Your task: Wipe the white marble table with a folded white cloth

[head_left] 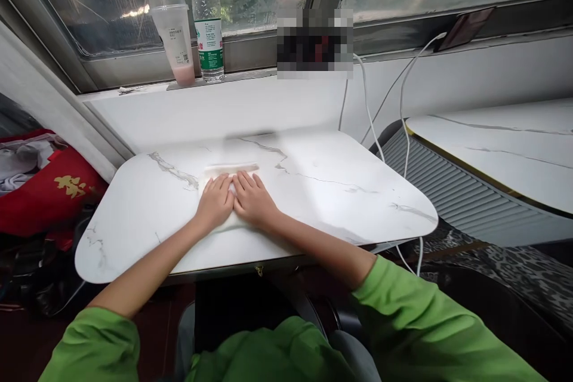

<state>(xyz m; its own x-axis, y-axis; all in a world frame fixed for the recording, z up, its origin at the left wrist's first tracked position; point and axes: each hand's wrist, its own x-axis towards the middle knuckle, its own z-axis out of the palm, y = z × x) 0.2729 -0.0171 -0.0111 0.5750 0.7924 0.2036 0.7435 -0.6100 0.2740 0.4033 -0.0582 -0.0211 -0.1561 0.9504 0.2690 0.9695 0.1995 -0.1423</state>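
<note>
A white folded cloth (233, 168) lies flat on the white marble-patterned table (340, 191). My left hand (215, 198) rests palm down on its left part, the fingers stretched forward. Close beside it, my right hand (253, 196) presses flat on the right part, fingers also stretched out. The two hands meet near the thumbs. Much of the cloth is hidden under them; its far edge and a near corner show.
On the window sill stand a plastic cup (176, 42) with pink remains and a clear water bottle (209, 42). White cables (364, 89) hang at the table's right. A red bag (54, 185) lies at the left; a second marble-patterned table (501, 137) stands right.
</note>
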